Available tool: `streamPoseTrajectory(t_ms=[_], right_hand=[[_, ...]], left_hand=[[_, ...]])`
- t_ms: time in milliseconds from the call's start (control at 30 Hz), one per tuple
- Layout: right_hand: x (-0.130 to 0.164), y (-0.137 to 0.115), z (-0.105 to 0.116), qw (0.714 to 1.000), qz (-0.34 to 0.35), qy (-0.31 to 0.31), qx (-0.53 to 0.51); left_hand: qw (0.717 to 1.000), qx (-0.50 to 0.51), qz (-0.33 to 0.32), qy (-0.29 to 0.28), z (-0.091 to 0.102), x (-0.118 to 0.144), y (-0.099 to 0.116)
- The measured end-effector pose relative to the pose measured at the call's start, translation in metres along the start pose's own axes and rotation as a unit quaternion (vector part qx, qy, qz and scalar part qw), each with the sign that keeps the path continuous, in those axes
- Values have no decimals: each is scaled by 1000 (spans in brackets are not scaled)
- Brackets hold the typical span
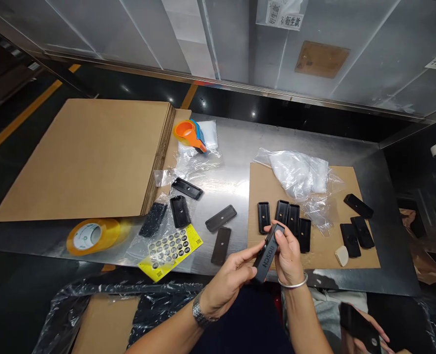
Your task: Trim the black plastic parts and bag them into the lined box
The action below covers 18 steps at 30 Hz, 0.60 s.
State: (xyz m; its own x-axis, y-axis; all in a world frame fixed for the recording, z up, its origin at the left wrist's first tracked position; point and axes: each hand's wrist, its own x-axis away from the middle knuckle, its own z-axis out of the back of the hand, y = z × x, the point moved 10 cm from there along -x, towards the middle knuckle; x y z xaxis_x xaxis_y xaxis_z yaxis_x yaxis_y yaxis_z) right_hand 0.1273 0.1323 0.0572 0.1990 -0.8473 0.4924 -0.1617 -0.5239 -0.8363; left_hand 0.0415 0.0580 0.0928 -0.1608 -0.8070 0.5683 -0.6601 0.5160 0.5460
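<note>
A black plastic case marked BOSCH [266, 259] is tilted between my two hands over the table's front edge. My left hand [234, 270] grips its lower left side with thumb and fingers. Around its upper end, my right hand [288, 253] closes, thumb on the marked face. Just beyond stand several black tray-like shells [263, 217] in a row on a cardboard sheet [314, 260]. To the left, black shells [180, 211] and flat dark covers [221, 245] lie near a yellow sheet of round stickers [171, 250].
Stacked cardboard [85, 157] fills the table's left. Around it are a yellow tape roll [92, 237], an orange tape dispenser [189, 133] and clear plastic bags [295, 172]. More black pieces [351, 239] and a whitish block [341, 255] sit right. Another person's hand [373, 327] holds a phone-like object.
</note>
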Motion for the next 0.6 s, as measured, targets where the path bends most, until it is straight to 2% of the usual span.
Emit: streamPoseTrajectory(t_ms=[233,600], right_hand=[[5,-10,2,999,31,7,16],[8,-22,8,993,84,26,78]], left_hand=[[1000,7,7,-20,-8,2,0],[1000,8,-3,1,-7,2,-3]])
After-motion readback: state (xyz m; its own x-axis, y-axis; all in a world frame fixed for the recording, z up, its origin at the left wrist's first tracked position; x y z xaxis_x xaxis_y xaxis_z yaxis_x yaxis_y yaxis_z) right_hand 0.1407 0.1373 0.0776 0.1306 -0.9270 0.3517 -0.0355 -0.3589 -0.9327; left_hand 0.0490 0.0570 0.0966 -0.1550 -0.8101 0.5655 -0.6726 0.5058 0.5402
